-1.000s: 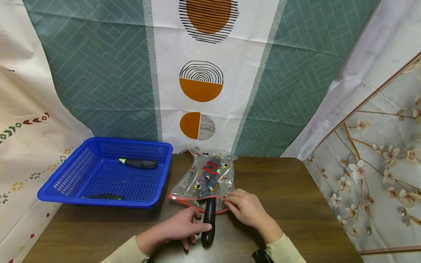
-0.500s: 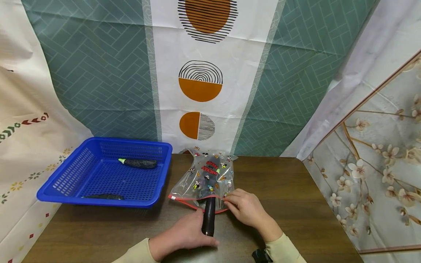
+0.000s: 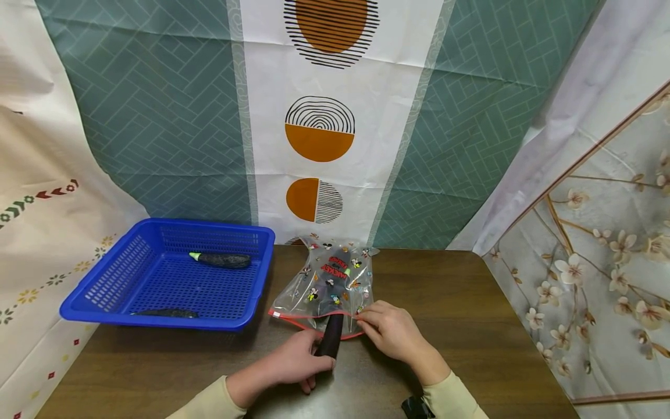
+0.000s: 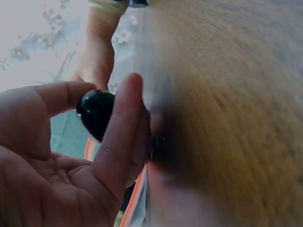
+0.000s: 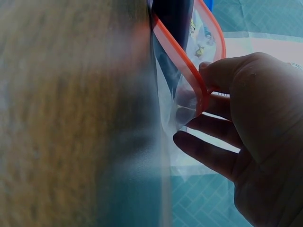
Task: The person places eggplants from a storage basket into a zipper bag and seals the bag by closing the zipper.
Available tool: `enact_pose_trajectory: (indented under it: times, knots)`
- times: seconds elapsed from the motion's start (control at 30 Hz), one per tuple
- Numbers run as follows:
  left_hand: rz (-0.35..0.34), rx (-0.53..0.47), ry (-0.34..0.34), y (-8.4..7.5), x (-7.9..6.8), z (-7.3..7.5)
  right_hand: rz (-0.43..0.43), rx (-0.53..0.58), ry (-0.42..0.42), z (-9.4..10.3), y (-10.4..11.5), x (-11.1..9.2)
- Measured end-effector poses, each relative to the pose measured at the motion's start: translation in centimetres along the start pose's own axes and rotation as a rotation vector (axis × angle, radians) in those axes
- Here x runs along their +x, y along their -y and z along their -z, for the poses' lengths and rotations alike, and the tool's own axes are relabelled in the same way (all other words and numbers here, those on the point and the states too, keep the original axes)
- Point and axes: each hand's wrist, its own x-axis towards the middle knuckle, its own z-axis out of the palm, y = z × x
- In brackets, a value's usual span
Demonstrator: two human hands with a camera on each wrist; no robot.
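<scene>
A glossy dark eggplant [image 3: 330, 337] lies partly inside a clear zip bag [image 3: 290, 299] printed with cartoon figures. Its near end sticks out through the bag's red-edged mouth. My left hand [image 3: 295, 359] holds that end, thumb on one side and fingers on the other; the left wrist view shows the rounded tip of the eggplant [image 4: 96, 113] between them. At the mouth's right side, my right hand [image 3: 395, 331] pinches the red edge [image 5: 182, 56] between thumb and forefinger. Through the printed plastic, a light green stem [image 3: 347, 272] shows.
A blue plastic basket [image 3: 258, 291] stands on the left of the wooden table [image 3: 434, 285]. Inside are a dark eggplant with a light green stem [image 3: 222, 260] and another dark one [image 3: 166, 313], partly hidden by the front wall. Patterned cloth [image 3: 445, 145] hangs behind.
The left hand has shifted from a thumb resting on the eggplant, around its near end, to a grip at its side. Less of the eggplant sticks out of the bag. The right hand stays put.
</scene>
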Motion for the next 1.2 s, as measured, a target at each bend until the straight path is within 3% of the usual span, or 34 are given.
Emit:
enact_pose_trajectory:
  times: [0.4,0.6,1.2]
  knots:
    - [0.011,-0.238,-0.034,0.0,0.5,0.7,0.004,0.003,-0.012,-0.1,0.0,0.0]
    - [0.039,-0.383,-0.018,0.1,0.9,1.0,0.002,0.002,-0.015,-0.1,0.0,0.0]
    - [0.069,-0.487,0.024,0.3,1.4,1.5,0.013,-0.010,-0.021,-0.1,-0.1,-0.1]
